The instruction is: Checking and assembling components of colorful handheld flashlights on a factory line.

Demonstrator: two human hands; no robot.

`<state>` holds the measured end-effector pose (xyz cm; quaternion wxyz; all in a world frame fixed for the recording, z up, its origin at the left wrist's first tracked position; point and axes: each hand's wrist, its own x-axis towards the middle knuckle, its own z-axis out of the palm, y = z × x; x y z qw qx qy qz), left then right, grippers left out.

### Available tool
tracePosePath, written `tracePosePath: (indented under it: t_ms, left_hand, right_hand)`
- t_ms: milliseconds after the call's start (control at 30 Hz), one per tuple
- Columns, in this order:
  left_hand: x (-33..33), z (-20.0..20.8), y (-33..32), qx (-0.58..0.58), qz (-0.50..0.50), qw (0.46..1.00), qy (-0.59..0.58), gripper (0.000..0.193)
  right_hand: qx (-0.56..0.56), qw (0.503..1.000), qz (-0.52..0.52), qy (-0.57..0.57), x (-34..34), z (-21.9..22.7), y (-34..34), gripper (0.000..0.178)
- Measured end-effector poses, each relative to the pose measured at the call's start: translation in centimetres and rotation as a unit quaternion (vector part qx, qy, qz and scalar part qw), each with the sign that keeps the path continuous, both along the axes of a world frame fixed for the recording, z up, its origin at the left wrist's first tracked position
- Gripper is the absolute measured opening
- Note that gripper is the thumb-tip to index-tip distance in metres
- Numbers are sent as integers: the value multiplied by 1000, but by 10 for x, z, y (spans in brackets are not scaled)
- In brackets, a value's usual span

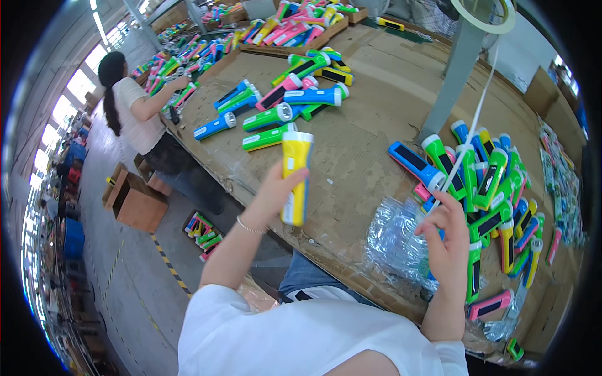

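My left hand (279, 188) is closed round a yellow flashlight (297, 182) with a white head and a blue edge. It stands nearly upright, head up, above the table's near edge. My right hand (448, 238) is over a pile of clear plastic bags (392, 238), fingers bent and apart. A narrow white strip (471, 135) hangs down to its fingertips; whether they touch it is unclear. Beside this hand lies a heap of green, blue, yellow and pink flashlights (493, 178), several with dark panels.
More flashlights (311, 96) lie at the table's far left, with a heaped cardboard tray (295, 41) behind. A grey post (453, 78) rises from the cardboard-covered table (357, 138). Another person (139, 113) works at the left edge. Open cartons (141, 203) stand on the floor.
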<state>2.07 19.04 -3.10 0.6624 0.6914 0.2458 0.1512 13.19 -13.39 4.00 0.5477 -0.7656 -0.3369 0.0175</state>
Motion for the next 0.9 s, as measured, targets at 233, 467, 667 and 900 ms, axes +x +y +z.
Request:
tracePosePath:
  t_ms: [233,467,667,900]
  left_hand:
    - [14,29,-137,-287,-191,935,-80,47]
    - [17,22,-160,26,-187,974,-128,50]
    - [13,30,-168,80,-173,975,-116,54]
    - [6,38,-171,124,-168,969,-131,51]
  right_hand:
    - [18,991,96,94,-13,12,32,35]
    - [-44,996,75,37,-13,6,25,26]
    - [-58,997,44,2,-11,-1,20,24]
    - [-141,988,-8,66,-11,21,11,28]
